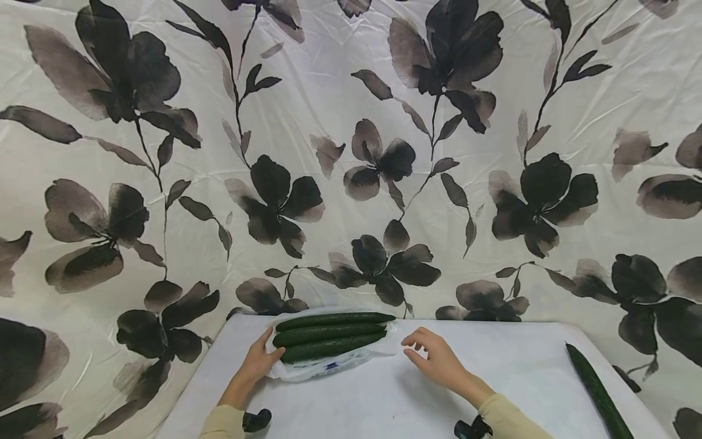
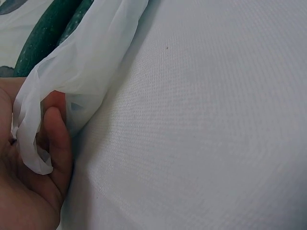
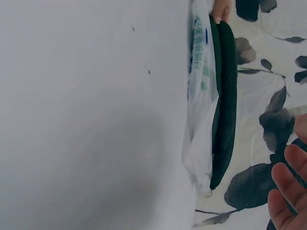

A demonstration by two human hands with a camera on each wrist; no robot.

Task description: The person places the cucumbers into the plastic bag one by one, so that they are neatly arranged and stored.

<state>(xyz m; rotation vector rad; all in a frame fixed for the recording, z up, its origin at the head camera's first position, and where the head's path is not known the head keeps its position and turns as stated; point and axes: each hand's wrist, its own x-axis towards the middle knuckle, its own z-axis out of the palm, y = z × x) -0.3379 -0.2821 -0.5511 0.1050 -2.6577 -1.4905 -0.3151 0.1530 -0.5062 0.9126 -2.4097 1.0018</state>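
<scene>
Three long dark green cucumbers [image 1: 331, 333] lie side by side on a thin white plastic bag [image 1: 312, 370] at the back of the table. My left hand [image 1: 258, 360] grips the left end of this bundle, its thumb over the nearest cucumber. In the left wrist view, a fold of the bag [image 2: 36, 148] runs between the curled fingers and the palm. My right hand [image 1: 436, 361] hovers just right of the bag, fingers loosely bent and holding nothing. Its fingertips [image 3: 285, 179] show at the edge of the right wrist view, apart from the cucumbers.
A single cucumber [image 1: 599, 390] lies at the right side of the white table [image 1: 351, 408]. Behind the table hangs a pale cloth [image 1: 318, 91] with dark flowers. Black wrist devices [image 1: 256, 421] sit at both sleeves.
</scene>
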